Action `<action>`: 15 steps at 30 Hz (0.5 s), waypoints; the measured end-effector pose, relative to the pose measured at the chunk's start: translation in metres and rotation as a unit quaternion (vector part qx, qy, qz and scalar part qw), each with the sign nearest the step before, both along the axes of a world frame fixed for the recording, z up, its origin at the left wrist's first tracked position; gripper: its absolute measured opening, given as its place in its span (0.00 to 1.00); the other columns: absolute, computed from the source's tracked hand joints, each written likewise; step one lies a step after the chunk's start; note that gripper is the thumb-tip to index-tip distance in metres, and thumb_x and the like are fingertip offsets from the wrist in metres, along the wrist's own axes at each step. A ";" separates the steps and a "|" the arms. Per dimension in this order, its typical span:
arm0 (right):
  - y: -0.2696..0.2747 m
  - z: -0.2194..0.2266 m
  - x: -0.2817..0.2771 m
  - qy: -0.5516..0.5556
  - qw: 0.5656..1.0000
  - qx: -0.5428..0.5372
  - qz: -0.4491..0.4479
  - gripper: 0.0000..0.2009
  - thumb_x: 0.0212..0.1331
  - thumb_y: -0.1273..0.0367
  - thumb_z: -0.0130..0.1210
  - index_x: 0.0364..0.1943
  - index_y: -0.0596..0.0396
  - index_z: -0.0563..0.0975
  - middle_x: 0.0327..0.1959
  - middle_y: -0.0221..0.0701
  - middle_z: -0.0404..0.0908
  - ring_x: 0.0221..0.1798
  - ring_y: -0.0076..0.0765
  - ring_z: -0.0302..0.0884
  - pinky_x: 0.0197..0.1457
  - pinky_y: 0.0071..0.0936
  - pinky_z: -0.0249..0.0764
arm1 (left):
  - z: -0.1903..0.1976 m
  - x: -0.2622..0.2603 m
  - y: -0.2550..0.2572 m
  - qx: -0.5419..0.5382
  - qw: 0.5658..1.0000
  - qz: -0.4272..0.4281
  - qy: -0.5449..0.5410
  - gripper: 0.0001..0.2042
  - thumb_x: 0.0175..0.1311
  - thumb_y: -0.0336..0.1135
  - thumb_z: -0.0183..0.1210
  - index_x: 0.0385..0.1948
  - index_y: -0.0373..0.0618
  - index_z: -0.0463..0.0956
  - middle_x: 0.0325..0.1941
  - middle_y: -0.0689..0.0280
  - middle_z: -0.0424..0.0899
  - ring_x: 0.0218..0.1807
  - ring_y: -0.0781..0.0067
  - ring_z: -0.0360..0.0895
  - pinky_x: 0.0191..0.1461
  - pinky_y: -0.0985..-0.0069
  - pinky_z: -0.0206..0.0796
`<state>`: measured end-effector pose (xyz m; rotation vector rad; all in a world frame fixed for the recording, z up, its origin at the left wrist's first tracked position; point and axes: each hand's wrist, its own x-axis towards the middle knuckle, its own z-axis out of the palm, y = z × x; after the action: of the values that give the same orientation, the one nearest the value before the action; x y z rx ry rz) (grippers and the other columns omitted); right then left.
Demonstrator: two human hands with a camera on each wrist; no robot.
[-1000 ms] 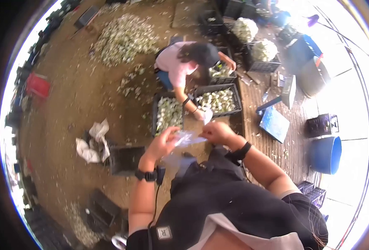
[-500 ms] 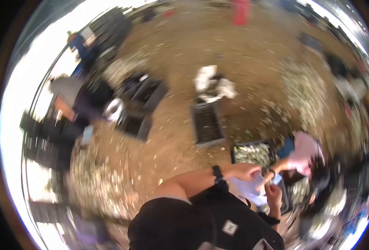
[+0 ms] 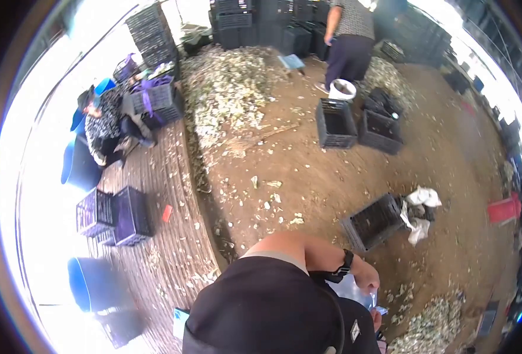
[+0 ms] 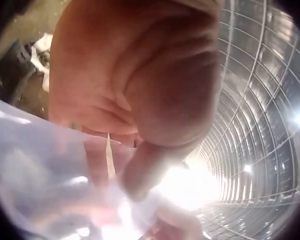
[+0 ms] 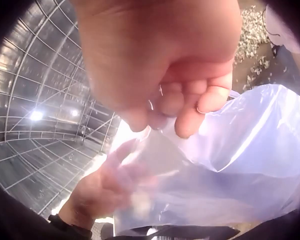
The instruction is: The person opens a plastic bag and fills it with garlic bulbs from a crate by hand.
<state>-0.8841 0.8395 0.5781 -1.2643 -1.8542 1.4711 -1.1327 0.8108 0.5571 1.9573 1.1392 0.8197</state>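
A clear plastic bag (image 5: 240,165) is stretched between my two hands. My left hand (image 4: 145,75) pinches it in the left wrist view, thumb in front and fingers showing through the film. In the right wrist view my right hand (image 5: 165,55) has its fingers curled on the bag's top edge. The left hand shows through the bag there, lower left. From the head, my left hand (image 3: 364,277) is bent over the bag (image 3: 346,289) at the lower right. Most of my right hand (image 3: 377,321) is hidden behind my body.
Black crates (image 3: 374,223) and a white sack (image 3: 420,206) lie on the dirt floor. Piles of pale trimmings (image 3: 228,88) are spread about. A person (image 3: 352,35) stands by a white bucket (image 3: 342,90); another person (image 3: 103,127) sits left near blue barrels (image 3: 78,162).
My head has turned left, sweeping the view from the crates of white produce and the pink-shirted person toward crates, trimmings and other people. The bag stays in my hands.
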 end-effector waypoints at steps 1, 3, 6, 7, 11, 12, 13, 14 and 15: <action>0.003 0.000 -0.006 0.002 1.000 -0.004 0.023 0.17 0.65 0.61 0.52 0.21 0.52 0.66 0.15 0.21 0.62 0.17 0.16 0.60 0.20 0.19 0.62 | 0.007 -0.005 -0.012 -0.022 0.999 0.042 -0.023 0.10 0.55 0.39 0.59 0.30 0.41 0.78 0.27 0.57 0.81 0.35 0.57 0.79 0.39 0.64 0.68; 0.012 0.001 -0.023 0.010 0.998 -0.012 0.059 0.16 0.65 0.61 0.51 0.21 0.52 0.66 0.15 0.21 0.62 0.17 0.16 0.60 0.20 0.19 0.63 | 0.018 -0.014 -0.030 -0.065 0.989 0.116 -0.065 0.11 0.58 0.41 0.57 0.28 0.41 0.79 0.25 0.59 0.82 0.32 0.59 0.79 0.38 0.65 0.69; 0.019 -0.002 -0.041 0.022 0.995 -0.048 0.089 0.16 0.66 0.62 0.50 0.21 0.52 0.66 0.17 0.21 0.62 0.19 0.17 0.60 0.22 0.20 0.64 | 0.015 -0.023 -0.043 -0.115 0.974 0.125 -0.148 0.12 0.59 0.41 0.56 0.28 0.41 0.79 0.25 0.63 0.83 0.32 0.63 0.80 0.38 0.67 0.70; 0.019 0.000 -0.046 0.028 0.993 -0.057 0.098 0.16 0.66 0.62 0.50 0.22 0.52 0.66 0.17 0.21 0.62 0.19 0.17 0.59 0.22 0.19 0.64 | 0.006 -0.026 -0.041 -0.127 0.969 0.122 -0.174 0.12 0.59 0.42 0.56 0.28 0.42 0.79 0.26 0.63 0.83 0.32 0.63 0.80 0.39 0.67 0.70; 0.008 0.008 -0.054 0.058 0.993 -0.045 0.095 0.15 0.66 0.61 0.49 0.24 0.52 0.66 0.18 0.20 0.63 0.20 0.16 0.59 0.23 0.18 0.59 | -0.044 -0.031 -0.041 0.093 0.985 0.066 -0.131 0.12 0.55 0.43 0.59 0.28 0.42 0.79 0.29 0.61 0.83 0.35 0.59 0.79 0.39 0.65 0.69; 0.015 0.003 -0.048 0.031 0.993 -0.039 0.110 0.15 0.66 0.60 0.50 0.25 0.52 0.66 0.19 0.21 0.63 0.20 0.16 0.59 0.22 0.19 0.56 | -0.032 -0.037 -0.048 0.073 0.990 0.092 -0.076 0.13 0.54 0.43 0.60 0.28 0.42 0.79 0.30 0.61 0.83 0.36 0.58 0.79 0.39 0.65 0.69; 0.018 -0.003 -0.044 0.034 0.994 -0.029 0.097 0.15 0.66 0.60 0.50 0.25 0.52 0.66 0.19 0.21 0.63 0.20 0.16 0.59 0.22 0.19 0.56 | -0.020 -0.039 -0.052 0.053 0.992 0.111 -0.018 0.13 0.53 0.43 0.60 0.28 0.41 0.79 0.30 0.60 0.83 0.36 0.56 0.79 0.39 0.64 0.69; 0.020 -0.011 -0.041 0.038 0.996 -0.019 0.082 0.14 0.66 0.60 0.50 0.25 0.52 0.67 0.19 0.21 0.63 0.20 0.16 0.58 0.22 0.19 0.56 | -0.008 -0.036 -0.053 0.039 0.991 0.124 -0.014 0.13 0.54 0.43 0.60 0.28 0.42 0.79 0.30 0.59 0.82 0.36 0.55 0.79 0.39 0.63 0.68; 0.018 -0.011 -0.042 0.055 0.995 -0.043 0.072 0.14 0.66 0.59 0.49 0.26 0.52 0.67 0.19 0.21 0.63 0.20 0.16 0.58 0.23 0.18 0.56 | 0.003 -0.032 -0.055 0.024 0.991 0.134 -0.010 0.13 0.55 0.43 0.59 0.28 0.42 0.79 0.30 0.58 0.82 0.36 0.54 0.78 0.38 0.63 0.68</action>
<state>-0.9262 0.8579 0.5675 -1.0819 -1.8608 1.6777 -1.1645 0.7554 0.5606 1.8523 1.4032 1.0117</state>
